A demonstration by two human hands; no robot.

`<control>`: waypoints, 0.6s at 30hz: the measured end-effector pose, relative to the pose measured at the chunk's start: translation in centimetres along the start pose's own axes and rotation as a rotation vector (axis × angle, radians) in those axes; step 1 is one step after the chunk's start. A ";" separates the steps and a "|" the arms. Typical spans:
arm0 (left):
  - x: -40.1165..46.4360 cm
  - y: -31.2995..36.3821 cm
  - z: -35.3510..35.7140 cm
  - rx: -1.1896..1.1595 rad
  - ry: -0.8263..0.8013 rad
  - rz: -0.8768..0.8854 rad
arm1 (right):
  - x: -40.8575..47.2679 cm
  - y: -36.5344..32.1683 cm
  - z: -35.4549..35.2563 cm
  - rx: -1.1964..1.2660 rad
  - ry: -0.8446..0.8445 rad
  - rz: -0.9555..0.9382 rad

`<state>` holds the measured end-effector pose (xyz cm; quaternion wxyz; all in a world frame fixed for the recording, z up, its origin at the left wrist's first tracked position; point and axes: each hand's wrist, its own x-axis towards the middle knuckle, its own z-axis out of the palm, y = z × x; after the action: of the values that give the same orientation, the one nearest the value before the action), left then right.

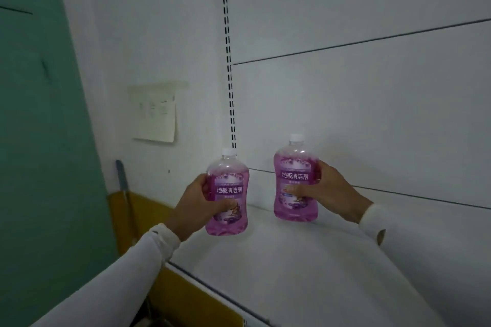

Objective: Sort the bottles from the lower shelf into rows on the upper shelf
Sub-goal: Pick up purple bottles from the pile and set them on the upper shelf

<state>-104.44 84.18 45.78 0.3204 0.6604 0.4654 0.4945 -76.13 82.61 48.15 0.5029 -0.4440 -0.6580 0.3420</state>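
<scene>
Above white shelf (305,260) by green wall (34,114): each hand (198,204) (329,188) gripping a pink bottle (228,194) (296,180)

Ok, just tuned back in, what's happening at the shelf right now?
A person holds a pink bottle in each hand. The left hand grips the left bottle over the white shelf, near its left end. The right hand grips the right bottle closer to the back panel. Whether either bottle touches the shelf is unclear. No other bottles show on it.
</scene>
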 end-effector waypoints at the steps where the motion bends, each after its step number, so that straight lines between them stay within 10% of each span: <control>1: 1.5 -0.9 -0.1 -0.015 -0.042 -0.001 | 0.4 0.3 0.6 -0.009 0.042 0.020; 18: 13.1 -11.1 0.0 -0.173 -0.441 0.076 | 5.4 8.0 6.7 -0.138 0.276 0.192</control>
<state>-106.72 100.38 40.63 0.4508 0.7395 0.3151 0.3880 -81.23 90.59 41.17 0.5217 -0.5808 -0.5595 0.2784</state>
